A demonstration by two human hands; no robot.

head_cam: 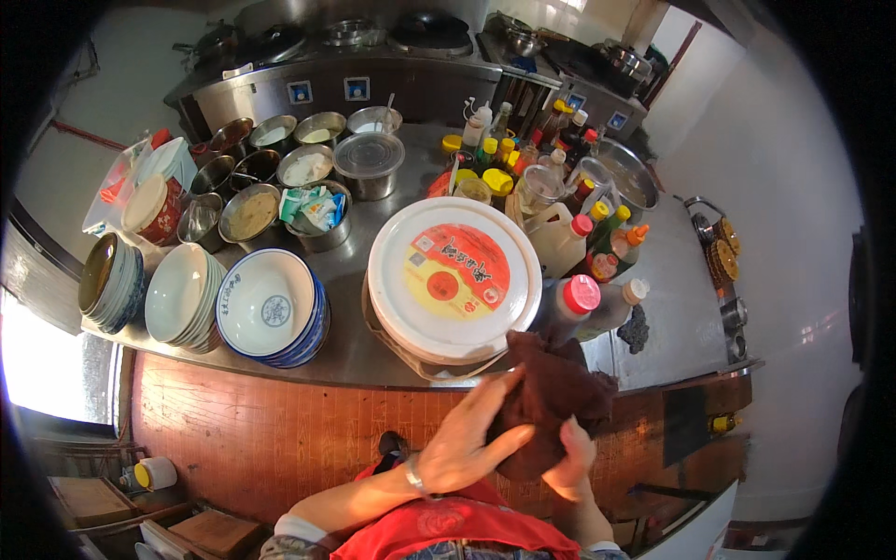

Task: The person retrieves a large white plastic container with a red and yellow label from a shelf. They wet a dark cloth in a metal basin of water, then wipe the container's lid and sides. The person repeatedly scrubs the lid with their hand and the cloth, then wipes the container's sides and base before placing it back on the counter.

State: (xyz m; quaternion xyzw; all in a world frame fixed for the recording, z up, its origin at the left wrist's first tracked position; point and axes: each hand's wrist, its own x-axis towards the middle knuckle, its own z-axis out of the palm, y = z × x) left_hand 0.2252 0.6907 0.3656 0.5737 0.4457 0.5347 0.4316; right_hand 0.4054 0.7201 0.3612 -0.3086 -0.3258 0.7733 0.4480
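A bunched dark brown cloth (556,399) is between my two hands, in front of the steel counter's edge. My left hand (462,437) presses on its left side with the fingers stretched along it and the thumb across the front. From the lower right, my right hand (574,458) grips it with the thumb pointing up. Whether anything is wrapped inside the folds is hidden. Just beyond the cloth stands a large white lidded tub (455,280) with a red and yellow label. A bottle with a pink cap (581,294) is close behind the cloth's top.
On the steel counter (399,224) stand stacked bowls (269,304), steel pots of seasonings (252,213) and crowded sauce bottles (560,210). A dark scouring pad (633,329) lies at right. Stoves (427,35) line the back. Wooden stools (217,532) are at lower left.
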